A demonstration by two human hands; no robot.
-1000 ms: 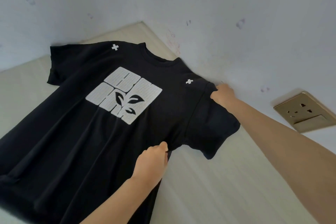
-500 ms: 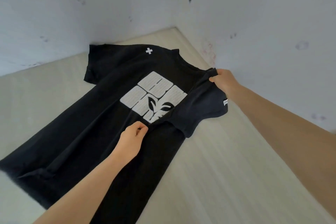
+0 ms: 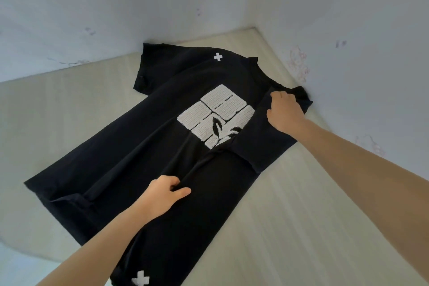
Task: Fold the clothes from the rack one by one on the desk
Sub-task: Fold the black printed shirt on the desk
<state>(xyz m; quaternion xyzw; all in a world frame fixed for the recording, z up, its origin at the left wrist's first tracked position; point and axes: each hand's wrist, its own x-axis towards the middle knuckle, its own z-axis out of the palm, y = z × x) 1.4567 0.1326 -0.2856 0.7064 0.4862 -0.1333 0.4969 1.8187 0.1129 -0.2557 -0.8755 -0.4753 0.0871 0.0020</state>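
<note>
A black T-shirt (image 3: 144, 146) lies face up on the pale desk (image 3: 301, 204), its collar toward the corner where two walls (image 3: 348, 18) meet. The right hand (image 3: 285, 111) pinches the shoulder edge and the left hand (image 3: 162, 195) pinches the side seam lower down, so one long side strip, sleeve included, lies turned in over the body and part of the white print (image 3: 213, 114). Holding both ends of that strip likely keeps the fold line straight. The other sleeve is flat, not yet folded, and the rack is out of sight
</note>
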